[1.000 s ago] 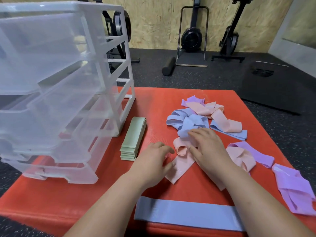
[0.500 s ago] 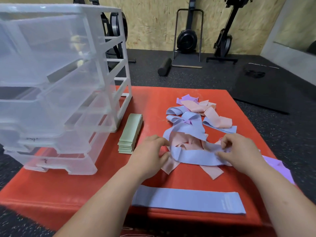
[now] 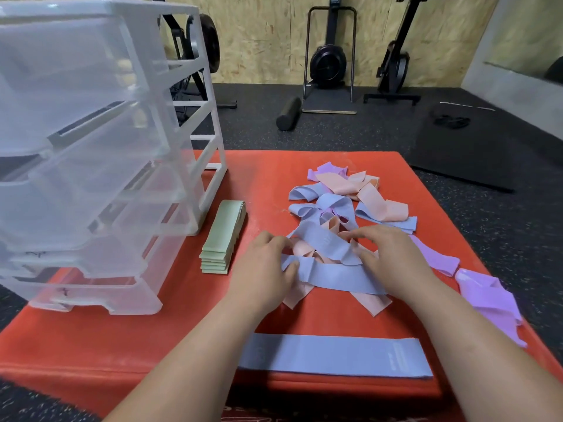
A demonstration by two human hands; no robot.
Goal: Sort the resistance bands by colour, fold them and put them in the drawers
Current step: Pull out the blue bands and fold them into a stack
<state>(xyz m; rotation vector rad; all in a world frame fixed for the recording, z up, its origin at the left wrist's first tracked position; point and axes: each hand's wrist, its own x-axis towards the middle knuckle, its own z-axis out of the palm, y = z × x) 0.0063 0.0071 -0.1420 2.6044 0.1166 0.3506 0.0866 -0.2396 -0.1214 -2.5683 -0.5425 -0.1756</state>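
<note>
One broad orange-red padded mat [image 3: 268,178] fills the lower view. On it stands a tall clear plastic drawer unit [image 3: 91,147] in a white frame, its drawers pulled out by differing amounts toward the person. Well to the right of the drawer unit lies a tangled heap of loose bands [image 3: 335,205] in blue, pink and purple, looped and overlapping one another. Also right of the unit, and closer to the person than its front foot, a flat blue band [image 3: 335,354] lies stretched out straight. Farthest right from the unit lie crumpled purple bands [image 3: 487,296]. Just beside the unit's right side, apart from it, sits a neat stack of folded pale green bands [image 3: 222,236]. Further right of the unit, past that green stack, a long blue band [image 3: 332,278] lies slantwise across some pink bands [image 3: 371,303]. The left hand [image 3: 262,269], the one nearer the unit, pinches the left end of this long blue band between its thumb and curled fingers. The right hand [image 3: 393,260], farther from the unit, lies palm down with its fingers curled onto the heap and covers the band's other end. Whether it actually grips anything cannot be made out.
</note>
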